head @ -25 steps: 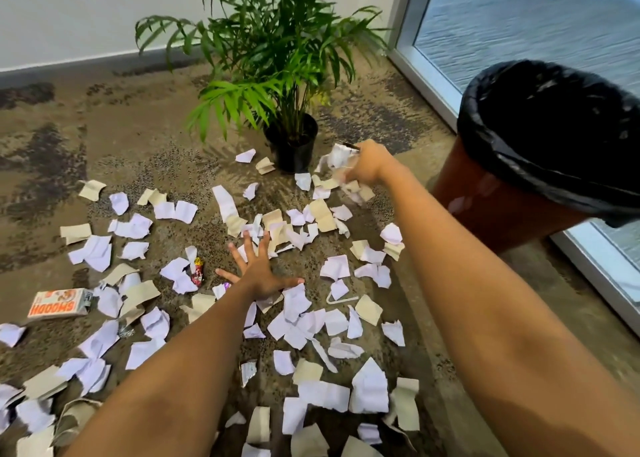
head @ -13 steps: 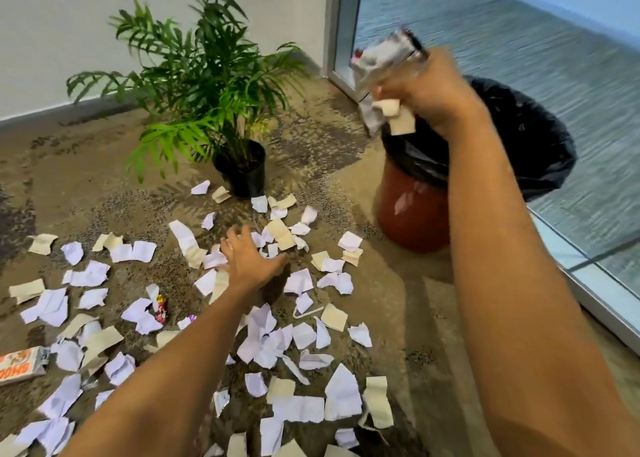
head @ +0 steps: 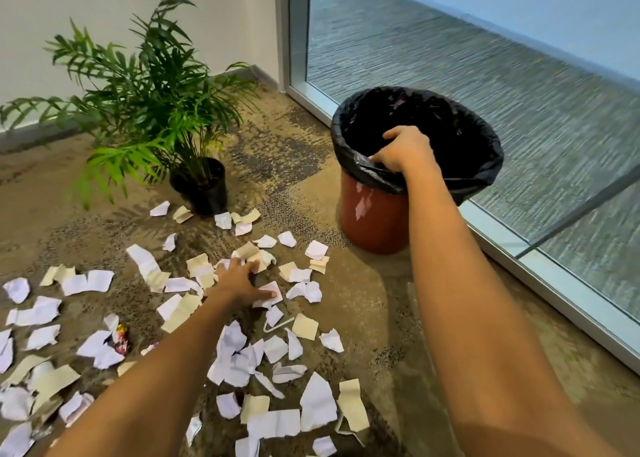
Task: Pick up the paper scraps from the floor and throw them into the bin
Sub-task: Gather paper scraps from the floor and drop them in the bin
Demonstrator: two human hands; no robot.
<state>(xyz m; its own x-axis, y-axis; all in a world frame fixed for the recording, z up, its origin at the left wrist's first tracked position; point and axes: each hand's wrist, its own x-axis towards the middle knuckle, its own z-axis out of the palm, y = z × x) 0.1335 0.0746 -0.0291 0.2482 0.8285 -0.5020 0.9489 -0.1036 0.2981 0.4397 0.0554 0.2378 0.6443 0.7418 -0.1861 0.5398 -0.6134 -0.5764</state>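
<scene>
A mottled tan-and-grey carpet (head: 294, 166) is covering the floor, running back to a plain white wall (head: 104, 13) with a grey baseboard (head: 38, 138) along its foot. A potted palm (head: 152, 89) is standing near the corner in a black pot (head: 201, 186), its fronds spreading over the carpet. On the right, a floor-length window (head: 467, 76) in a pale metal frame (head: 282, 31) is letting in soft daylight.
</scene>
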